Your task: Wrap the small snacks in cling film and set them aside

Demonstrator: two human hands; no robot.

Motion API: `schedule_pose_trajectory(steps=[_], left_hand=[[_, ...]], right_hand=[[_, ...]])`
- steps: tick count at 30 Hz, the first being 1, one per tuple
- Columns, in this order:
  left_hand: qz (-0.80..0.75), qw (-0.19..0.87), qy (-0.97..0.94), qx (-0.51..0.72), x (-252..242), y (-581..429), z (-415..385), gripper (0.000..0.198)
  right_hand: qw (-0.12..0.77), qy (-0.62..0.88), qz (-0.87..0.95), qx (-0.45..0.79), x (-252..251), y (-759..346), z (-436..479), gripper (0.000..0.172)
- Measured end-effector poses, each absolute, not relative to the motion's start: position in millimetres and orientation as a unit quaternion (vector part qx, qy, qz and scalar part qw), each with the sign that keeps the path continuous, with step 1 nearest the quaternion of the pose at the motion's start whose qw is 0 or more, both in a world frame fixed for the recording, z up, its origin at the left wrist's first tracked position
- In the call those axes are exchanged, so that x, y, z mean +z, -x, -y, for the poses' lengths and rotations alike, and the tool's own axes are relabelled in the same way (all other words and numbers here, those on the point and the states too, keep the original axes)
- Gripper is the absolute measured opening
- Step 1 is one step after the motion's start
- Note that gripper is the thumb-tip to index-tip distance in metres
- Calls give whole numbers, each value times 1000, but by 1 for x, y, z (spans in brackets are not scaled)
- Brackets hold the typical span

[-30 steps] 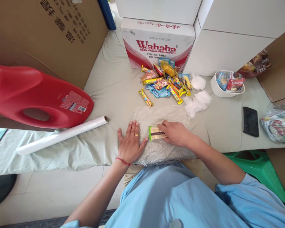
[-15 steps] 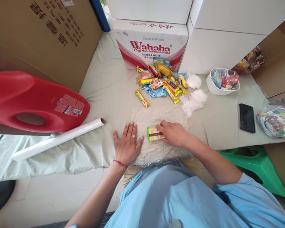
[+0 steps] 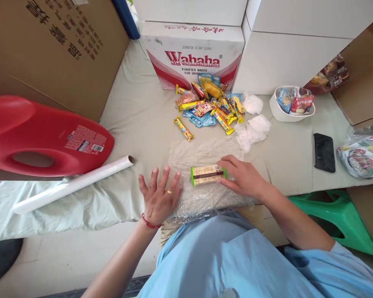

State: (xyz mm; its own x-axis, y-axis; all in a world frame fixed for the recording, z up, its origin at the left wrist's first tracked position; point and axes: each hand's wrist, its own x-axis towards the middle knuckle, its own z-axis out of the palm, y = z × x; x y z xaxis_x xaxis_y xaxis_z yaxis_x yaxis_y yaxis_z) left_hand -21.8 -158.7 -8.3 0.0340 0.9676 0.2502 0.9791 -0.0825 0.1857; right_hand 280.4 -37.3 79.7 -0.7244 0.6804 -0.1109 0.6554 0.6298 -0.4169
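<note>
A wrapped snack bar, with green ends and a dark stripe across a pale wrapper, lies on a sheet of clear plastic film. At its right end is my right hand. The thumb and fingers are apart around that end, and nearly the whole wrapper shows. My left hand, with a ring and a red cord at the wrist, is spread palm down by the film's left edge, holding nothing. Beyond the film lies a pile of small packaged snacks, with one yellow stick packet apart from it.
At left are a red jug, a white roll and a large cardboard box. A Wahaha carton stands behind the pile. Crumpled white plastic, a white snack bowl and a black phone lie rightward.
My right hand has loosened and slid right, uncovering the snack bar's right end. My left hand has shifted slightly left, its fingers more spread. The view has tilted a little.
</note>
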Motion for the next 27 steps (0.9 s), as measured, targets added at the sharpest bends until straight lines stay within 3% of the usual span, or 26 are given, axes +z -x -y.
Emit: schedule_pose_trajectory(steps=[3,7,10,12,14,17,22,27], left_hand=[[598,-3,786,-158,-7,33,169,57],[502,-143,841,-142,7,50,167,67],[466,-211,850,-125,17,60,164,73],[447,-227,858,-110,19,63,164,65],[438,-220,865,-107,18,63,165,44],[460,-220,850,-133,17,61,161,22],[573,-288,735,-221,24,59,129,34],[666,-196,690,-205,26,54,89,38]], right_hand=[[82,370,895,237,74,-319,62,33],[69,319,916,235,49,-353,103,49],[47,329,917,218,31,-359,118,38],[55,345,907,236,27,-358,116,28],[80,345,889,289,32,-355,106,24],[124,342,852,377,54,-349,82,28],[111,385,833,382,81,-336,32,32],[6,466,843,267,65,-309,-10,26]])
